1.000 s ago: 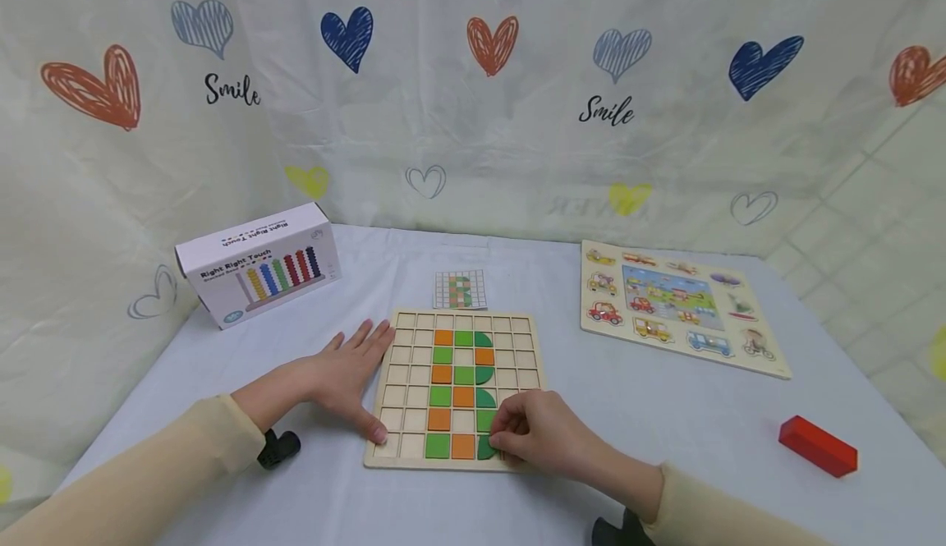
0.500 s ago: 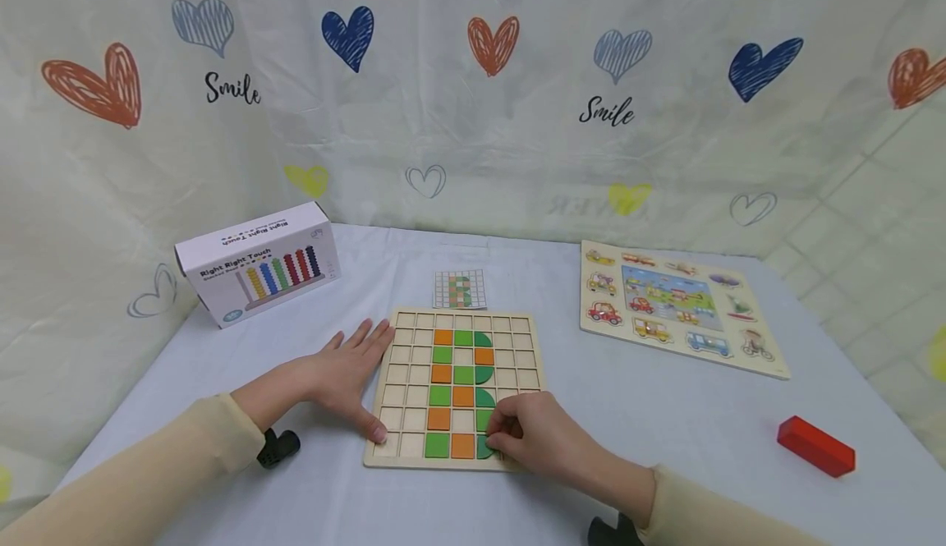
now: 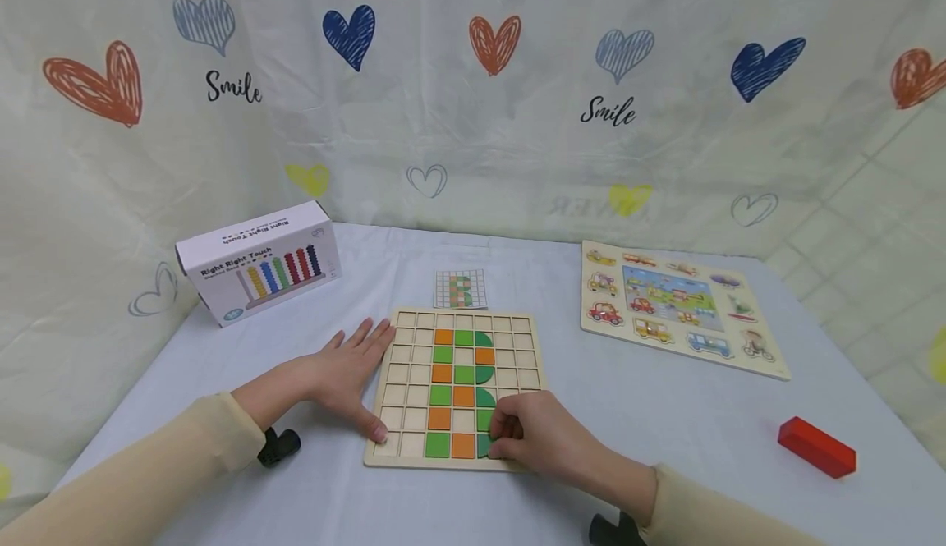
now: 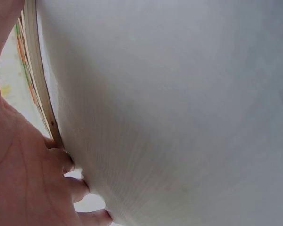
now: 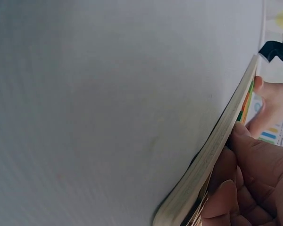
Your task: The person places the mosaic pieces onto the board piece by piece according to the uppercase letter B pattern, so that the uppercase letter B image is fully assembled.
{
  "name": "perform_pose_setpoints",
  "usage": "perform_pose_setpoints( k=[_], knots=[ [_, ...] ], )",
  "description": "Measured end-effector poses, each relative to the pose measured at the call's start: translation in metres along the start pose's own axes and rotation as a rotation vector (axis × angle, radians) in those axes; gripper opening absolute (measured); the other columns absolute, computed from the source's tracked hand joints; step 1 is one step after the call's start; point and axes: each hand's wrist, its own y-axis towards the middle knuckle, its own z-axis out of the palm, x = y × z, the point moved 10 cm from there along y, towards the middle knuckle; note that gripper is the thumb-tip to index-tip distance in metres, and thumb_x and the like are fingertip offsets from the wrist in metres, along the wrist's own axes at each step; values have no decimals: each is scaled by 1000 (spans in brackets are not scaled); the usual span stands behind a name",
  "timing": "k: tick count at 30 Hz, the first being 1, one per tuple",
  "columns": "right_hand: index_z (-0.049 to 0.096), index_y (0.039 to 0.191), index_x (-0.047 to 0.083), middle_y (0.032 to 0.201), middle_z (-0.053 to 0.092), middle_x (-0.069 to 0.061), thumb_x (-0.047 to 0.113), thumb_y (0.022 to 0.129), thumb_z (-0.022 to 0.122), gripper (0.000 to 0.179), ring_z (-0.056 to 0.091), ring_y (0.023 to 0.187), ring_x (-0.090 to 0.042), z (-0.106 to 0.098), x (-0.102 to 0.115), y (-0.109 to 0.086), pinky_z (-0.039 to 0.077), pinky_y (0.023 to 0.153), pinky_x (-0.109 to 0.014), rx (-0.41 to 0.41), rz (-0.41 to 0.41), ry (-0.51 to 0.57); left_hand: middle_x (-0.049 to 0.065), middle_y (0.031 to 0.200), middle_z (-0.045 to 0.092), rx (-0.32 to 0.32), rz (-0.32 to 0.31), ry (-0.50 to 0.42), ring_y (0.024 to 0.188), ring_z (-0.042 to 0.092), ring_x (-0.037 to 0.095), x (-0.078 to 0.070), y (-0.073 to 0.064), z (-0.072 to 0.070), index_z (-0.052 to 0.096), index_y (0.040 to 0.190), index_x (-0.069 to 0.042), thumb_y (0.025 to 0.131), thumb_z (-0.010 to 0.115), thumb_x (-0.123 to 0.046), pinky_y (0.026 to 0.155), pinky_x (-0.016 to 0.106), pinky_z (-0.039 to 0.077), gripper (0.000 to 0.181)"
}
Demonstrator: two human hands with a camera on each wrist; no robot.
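A wooden grid board [image 3: 415, 463] lies on the table, with orange and light green squares and dark green quarter-round pieces set in its middle columns. My left hand [image 3: 342, 380] is spread at the board's left side, thumb on the rim and fingers along the edge. In the left wrist view, the fingertips reach down to the cloth beside the board. Over the board's lower right my right hand [image 3: 545, 433] has curled fingers, thumb and forefinger pinching at the dark green quarter-round piece [image 3: 484, 446] in the bottom row. The fingers partly hide that piece and the cells to its right.
Behind the board lies a small pattern card [image 3: 460, 289] with a similar grid. A white toy box [image 3: 259, 263] stands back left. A vehicle puzzle board [image 3: 683, 308] lies back right, and a red block [image 3: 817, 447] sits near the right side. A patterned curtain [image 3: 473, 119] hangs behind.
My right hand has shifted slightly at the bottom-row dark green piece, its fingertips staying there. The left hand has kept its place on the board's edge.
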Motion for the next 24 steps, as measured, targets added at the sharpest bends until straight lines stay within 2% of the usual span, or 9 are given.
perform_pose_setpoints(
  k=[12,17,21,24],
  knots=[
    [68,75,17,67,60,12,10,82,85,20,51,64,-4,1,4,2,45,57,-19,0,-11,-24,23,172,2,0,-7,-7,158,-2,48,1,-2,-1,8,162,3,63,84,-73,121,74,6,147],
    [69,76,18,69,62,13,11,83,84,18,53,64,-3,0,2,2,48,58,-19,10,-21,-6,23,172,3,-1,-3,-15,158,-2,48,1,-3,-1,8,162,4,64,84,-72,122,73,5,146],
    [70,78,18,71,63,13,11,85,83,16,54,65,-3,-6,-2,0,49,59,-19,7,-12,11,22,172,3,1,-5,-15,158,-2,48,1,-2,0,8,162,3,64,84,-73,122,74,5,146],
    [70,80,17,72,63,12,13,87,82,14,54,66,-5,-17,-9,-4,48,60,-19,-26,6,1,22,172,2,8,-6,-3,158,-3,47,2,1,1,7,162,2,63,83,-75,121,74,5,147]
  ],
)
